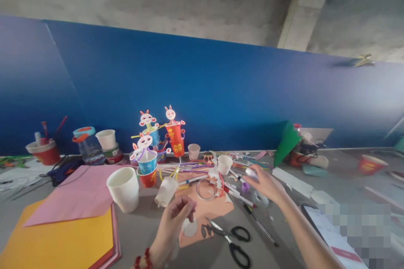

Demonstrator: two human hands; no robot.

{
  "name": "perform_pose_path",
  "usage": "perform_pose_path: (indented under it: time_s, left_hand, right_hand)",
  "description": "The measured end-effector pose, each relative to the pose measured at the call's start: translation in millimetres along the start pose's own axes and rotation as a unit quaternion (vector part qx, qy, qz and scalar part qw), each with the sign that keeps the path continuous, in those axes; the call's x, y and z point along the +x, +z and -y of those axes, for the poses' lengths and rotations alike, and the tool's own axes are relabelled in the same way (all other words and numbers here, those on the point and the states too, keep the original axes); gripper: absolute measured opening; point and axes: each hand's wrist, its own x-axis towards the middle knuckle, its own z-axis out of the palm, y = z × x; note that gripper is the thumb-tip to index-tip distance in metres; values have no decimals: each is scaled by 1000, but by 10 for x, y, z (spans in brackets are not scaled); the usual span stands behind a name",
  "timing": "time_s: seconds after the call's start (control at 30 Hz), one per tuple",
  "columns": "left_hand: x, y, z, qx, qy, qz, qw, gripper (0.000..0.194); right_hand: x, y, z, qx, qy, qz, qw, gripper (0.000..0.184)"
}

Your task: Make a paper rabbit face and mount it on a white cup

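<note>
Okay, left hand (pixel 179 214) closed, fingertips pinched over the disc and peach paper; a small pinkish bit shows at the tips, too little to tell whether it's gripped. Red bead bracelet (pixel 147 256) at that wrist. White disc (pixel 189 228) right beneath the fingertips, far edge hidden by them; round, so no long axis. Can't tell whether those fingers touch it. Right hand (pixel 265 184) half curled, thumb and fingers around a shiny pale thing (pixel 251 172); glare blurs it, so its direction, and whether it's held or just touched, I can't say.

Peach paper (pixel 217 207) lies under the disc, partly covered. Scissors (pixel 227 237) near the left hand, tips pointing left and slightly away from the person, over the paper, handles on the table. Dark pen (pixel 261 225) right of them, long axis running from far left to near right. Tape roll (pixel 260 198) just below the right hand, partly hard to make out.

Farther out: small white cup (pixel 166 192) tilted, big white cup (pixel 123 189) upright, rabbit-headed cup figures behind. Yellow paper (pixel 66 235) cut off at left; phone (pixel 328 229) cut off at bottom right, part pixelated.
</note>
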Motion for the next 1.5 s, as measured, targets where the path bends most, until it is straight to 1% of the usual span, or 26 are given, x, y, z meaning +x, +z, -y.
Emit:
perform_pose_path:
  time_s: [0.07, 0.1, 0.2, 0.23, 0.3, 0.33, 0.37, 0.43, 0.47, 0.5, 0.57, 0.63, 0.7, 0.77, 0.83, 0.93, 1.03, 1.1, 1.23, 1.5]
  left_hand:
    - [-8, -1, 12, 4, -1, 3, 1000, 38]
    - [-16, 2, 16, 7, -1, 5, 1000, 37]
    - [-46, 17, 11, 16, -7, 17, 1000, 36]
    - [-56, 21, 5, 19, -11, 18, 1000, 36]
    - [-73, 26, -9, 21, -15, 11, 1000, 37]
    - [-78, 26, -16, 21, -14, 5, 1000, 36]
    - [-82, 25, -22, 23, -10, -1, 1000, 36]
    - [-84, 21, -27, 26, -1, -10, 1000, 35]
    - [-83, 17, -26, 29, 4, -14, 999, 35]
    - [-81, 11, -23, 35, 7, -19, 999, 34]
    - [-78, -4, -8, 53, 17, -32, 998, 32]
    - [-78, -21, 15, 85, 35, -41, 995, 29]
    - [-81, -35, 37, 125, 62, -46, 989, 26]
    - [-89, -41, 45, 161, 93, -43, 982, 22]
    - [-99, -39, 35, 187, 126, -39, 974, 18]
    - [-116, -30, 3, 213, 171, -28, 962, 16]
    - [-127, -28, -8, 225, 204, -5, 953, 16]
    - [-130, -30, -1, 229, 217, 8, 949, 16]
    - [-138, -35, 10, 229, 223, 20, 947, 15]
    - [-165, -61, 36, 183, 202, 44, 961, 17]
  right_hand:
    - [-152, -12, 121, 104, -15, -35, 994, 26]
    - [-243, -6, 220, 170, -41, -33, 984, 23]
    - [-503, 37, 604, 337, -121, 20, 933, 18]
    - [-567, 55, 735, 386, -132, 38, 912, 19]
    - [-647, 104, 957, 480, -130, 65, 865, 27]
    - [-664, 137, 1040, 513, -124, 71, 846, 32]
    - [-671, 177, 1101, 539, -119, 71, 831, 35]
    - [-673, 278, 1170, 569, -115, 59, 812, 32]
    - [-677, 331, 1183, 575, -115, 49, 809, 26]
    - [-687, 382, 1189, 572, -117, 32, 811, 20]
    - [-732, 457, 1190, 537, -136, -21, 832, 12]
    - [-805, 486, 1197, 482, -178, -85, 854, 7]
    - [-884, 484, 1215, 433, -238, -131, 859, 7]
    - [-950, 480, 1235, 394, -292, -152, 858, 13]
    - [-993, 495, 1245, 359, -336, -156, 857, 20]
    - [-1015, 547, 1233, 327, -378, -146, 854, 26]
    - [-1011, 592, 1212, 311, -409, -161, 843, 27]
    - [-1009, 603, 1205, 300, -416, -170, 842, 26]
    - [-1009, 599, 1199, 295, -409, -171, 846, 25]
    - [-964, 554, 1223, 304, -415, -181, 838, 24]
